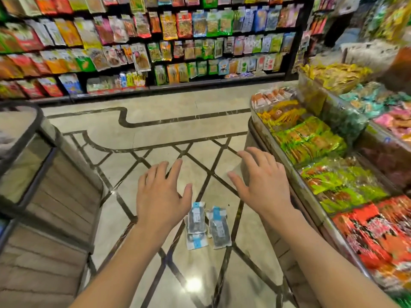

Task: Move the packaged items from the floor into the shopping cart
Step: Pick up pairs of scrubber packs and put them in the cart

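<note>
Floor [155, 130]: three packets [206, 225], two hands.

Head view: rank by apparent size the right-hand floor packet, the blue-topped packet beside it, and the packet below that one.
1. Right-hand floor packet
2. Blue-topped packet, partly hidden by the left hand, so unsure
3. Lower packet, partly covered

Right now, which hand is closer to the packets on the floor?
Left, by the look of it. The left hand hovers just left of the packets; the right hand hovers further up and right. Both are empty.
</note>
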Motion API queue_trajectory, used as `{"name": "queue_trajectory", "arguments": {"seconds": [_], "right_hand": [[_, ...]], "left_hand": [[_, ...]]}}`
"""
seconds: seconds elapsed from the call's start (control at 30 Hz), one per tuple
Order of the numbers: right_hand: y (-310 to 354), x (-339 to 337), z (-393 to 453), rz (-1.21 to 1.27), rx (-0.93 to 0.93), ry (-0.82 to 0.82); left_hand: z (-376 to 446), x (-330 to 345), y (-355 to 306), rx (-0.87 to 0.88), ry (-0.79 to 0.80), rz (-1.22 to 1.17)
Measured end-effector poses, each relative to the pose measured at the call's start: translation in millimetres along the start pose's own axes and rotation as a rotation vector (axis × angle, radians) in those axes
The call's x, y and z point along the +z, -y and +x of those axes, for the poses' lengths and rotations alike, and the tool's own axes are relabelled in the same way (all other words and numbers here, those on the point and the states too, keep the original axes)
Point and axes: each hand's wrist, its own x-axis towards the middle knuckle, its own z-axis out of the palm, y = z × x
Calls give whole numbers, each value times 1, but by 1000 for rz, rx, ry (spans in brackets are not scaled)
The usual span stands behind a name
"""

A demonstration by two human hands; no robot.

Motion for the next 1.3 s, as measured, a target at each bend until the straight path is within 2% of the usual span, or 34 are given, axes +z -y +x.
{"name": "queue_trajectory", "arguments": {"seconds": [0.37,0.77,1.03,1.2,1.3], "right_hand": [[-33,117,80,49,50,163],[-36,277,137,46,152,441],[-70,423,107,141,205,552],[-116,544,49,148,258,625],[-147,620,7,171,318,642]], "left_hand": [[100,95,29,6,74,-60],[191,259,83,65,337,-65],[190,409,95,65,448,-61],[153,536,111,79,475,-91],[128,616,119,56,544,-97]]}}
